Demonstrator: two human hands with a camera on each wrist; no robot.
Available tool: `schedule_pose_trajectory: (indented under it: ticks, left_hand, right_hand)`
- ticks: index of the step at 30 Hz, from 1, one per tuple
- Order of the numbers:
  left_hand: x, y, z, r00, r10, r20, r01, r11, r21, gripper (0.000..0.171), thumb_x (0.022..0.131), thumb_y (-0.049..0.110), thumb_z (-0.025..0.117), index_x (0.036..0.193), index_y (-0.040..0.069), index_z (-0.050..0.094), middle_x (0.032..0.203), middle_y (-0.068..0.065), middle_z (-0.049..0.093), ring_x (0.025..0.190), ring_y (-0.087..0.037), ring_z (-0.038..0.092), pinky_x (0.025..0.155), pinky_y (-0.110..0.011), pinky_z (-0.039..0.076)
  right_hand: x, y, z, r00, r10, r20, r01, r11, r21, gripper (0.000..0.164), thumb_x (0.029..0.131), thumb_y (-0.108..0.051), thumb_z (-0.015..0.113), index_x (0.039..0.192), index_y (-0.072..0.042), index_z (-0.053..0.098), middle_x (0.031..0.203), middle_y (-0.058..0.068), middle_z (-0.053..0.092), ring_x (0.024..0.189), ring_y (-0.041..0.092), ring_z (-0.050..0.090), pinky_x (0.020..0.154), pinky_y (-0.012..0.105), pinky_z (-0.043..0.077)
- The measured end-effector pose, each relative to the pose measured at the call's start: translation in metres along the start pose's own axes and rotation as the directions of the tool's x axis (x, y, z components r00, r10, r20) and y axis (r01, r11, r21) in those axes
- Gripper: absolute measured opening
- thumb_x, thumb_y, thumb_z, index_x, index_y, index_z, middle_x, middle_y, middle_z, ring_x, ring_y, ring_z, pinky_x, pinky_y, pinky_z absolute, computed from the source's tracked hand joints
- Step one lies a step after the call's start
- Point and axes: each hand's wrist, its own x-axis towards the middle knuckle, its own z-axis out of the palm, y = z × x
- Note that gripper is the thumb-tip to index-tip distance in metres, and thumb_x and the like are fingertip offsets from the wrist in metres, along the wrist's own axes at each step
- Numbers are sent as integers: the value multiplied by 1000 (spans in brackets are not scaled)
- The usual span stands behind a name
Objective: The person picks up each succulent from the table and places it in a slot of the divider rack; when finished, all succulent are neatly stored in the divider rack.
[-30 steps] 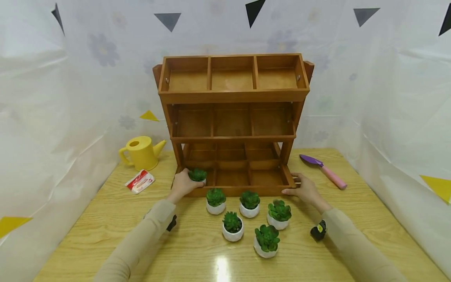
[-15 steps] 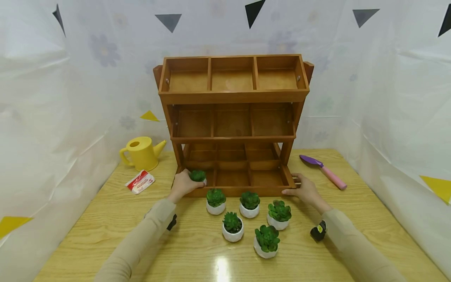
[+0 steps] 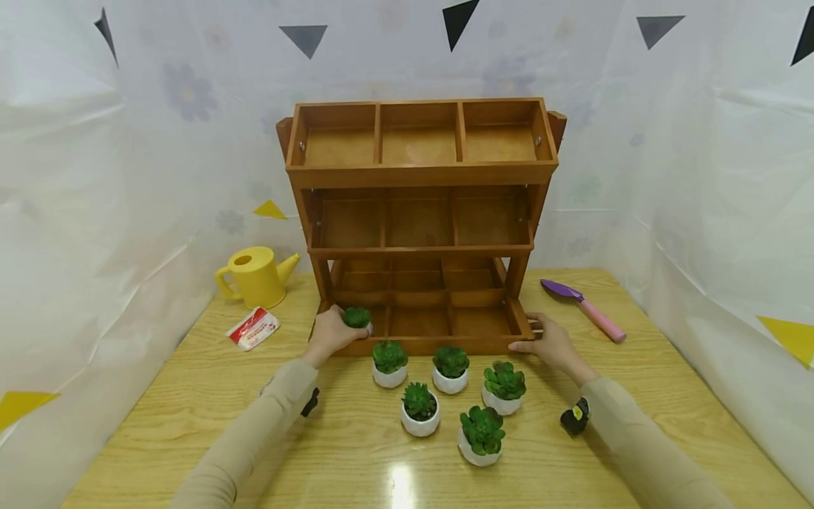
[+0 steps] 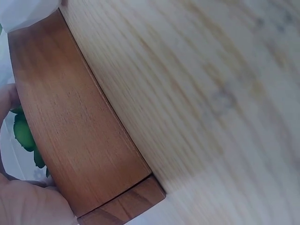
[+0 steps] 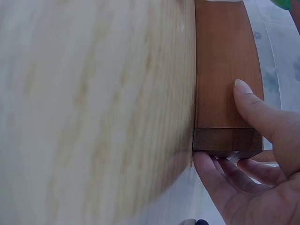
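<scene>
A brown wooden tiered shelf (image 3: 420, 174) with divided compartments stands at the back of the table. My left hand (image 3: 329, 331) grips a small potted succulent (image 3: 357, 317) inside the left front compartment of the lowest tier. In the left wrist view, green leaves (image 4: 23, 133) show behind the shelf's front board (image 4: 70, 108), beside the fingers. My right hand (image 3: 548, 341) holds the shelf's lower right corner. Its thumb lies on the front face and its fingers are against the end, as the right wrist view shows. Much of the held pot is hidden by the left hand.
In front of the shelf stand several potted succulents in white pots, among them one nearest the shelf (image 3: 389, 376) and one at the front (image 3: 480, 452). A yellow watering can (image 3: 254, 277) and a red-and-white packet (image 3: 253, 328) are left; a purple-and-pink trowel (image 3: 591, 311) lies right.
</scene>
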Motion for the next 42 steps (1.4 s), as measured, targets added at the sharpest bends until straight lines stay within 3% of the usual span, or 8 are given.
schedule_pose_trajectory:
  ticks: [7, 14, 17, 20, 24, 30, 37, 42]
  left_hand:
    - [-1, -3, -2, 999, 44, -15, -44, 998, -35, 65, 73, 36, 81, 113, -10, 57, 105, -24, 64, 90, -34, 63, 76, -44, 54]
    - [-6, -6, -4, 998, 47, -50, -55, 986, -156, 81, 73, 38, 82, 130, -9, 48, 127, -27, 54, 113, -40, 55, 92, -49, 49]
    - [-8, -7, -7, 991, 90, -96, -108, 974, -200, 78, 74, 35, 82, 130, -7, 49, 130, -26, 52, 119, -40, 51, 97, -50, 45]
    - [-12, -7, -13, 972, 177, -153, -207, 955, -211, 68, 75, 28, 82, 125, -6, 52, 126, -25, 54, 117, -39, 51, 96, -50, 45]
    - [-25, -4, -20, 926, 329, -187, -364, 909, -204, 58, 73, 20, 81, 119, -5, 55, 116, -26, 56, 106, -39, 54, 89, -51, 47]
    - [-46, -1, -15, 891, 450, -60, -453, 869, -200, 63, 72, 24, 83, 121, -3, 55, 113, -18, 59, 101, -34, 57, 85, -50, 49]
    - [-58, 5, -1, 886, 440, 146, -412, 892, -187, 73, 68, 32, 86, 123, -2, 52, 118, -16, 59, 106, -31, 57, 90, -47, 48]
    - [-58, 7, 6, 882, 428, 198, -406, 903, -143, 73, 66, 33, 87, 121, -1, 53, 114, -13, 60, 103, -29, 59, 88, -45, 49]
  right_hand:
    - [0, -1, 0, 1000, -10, -5, 10, 1000, -3, 91, 79, -41, 77, 144, 4, 34, 133, 33, 48, 117, 47, 51, 90, 54, 48]
    - [0, -2, -1, 1000, -8, -1, 8, 1000, -7, 91, 80, -41, 77, 145, 4, 33, 133, 34, 47, 118, 47, 51, 91, 55, 48]
    - [0, 0, -1, 1000, -9, 2, 9, 1000, -5, 91, 80, -41, 77, 145, 4, 33, 133, 34, 47, 118, 47, 51, 91, 55, 47]
    - [0, 1, 0, 1000, -11, 2, 11, 1000, -9, 91, 80, -42, 77, 145, 4, 33, 133, 34, 47, 118, 47, 51, 91, 55, 48]
    - [0, 0, -1, 1000, -11, 1, 11, 1000, -9, 90, 80, -41, 77, 145, 4, 33, 133, 34, 47, 118, 47, 50, 91, 55, 48]
    - [-1, -3, -3, 1000, -22, -4, 22, 1000, -1, 89, 81, -39, 76, 145, 5, 33, 133, 34, 47, 118, 47, 50, 91, 55, 48]
    - [-2, -4, -3, 1000, -28, -7, 28, 1000, 0, 88, 80, -38, 77, 144, 4, 34, 132, 33, 49, 116, 47, 52, 90, 55, 48]
    - [-1, -2, 0, 1000, -22, -2, 22, 1000, 2, 89, 80, -38, 77, 144, 4, 33, 132, 33, 49, 117, 47, 52, 90, 54, 49]
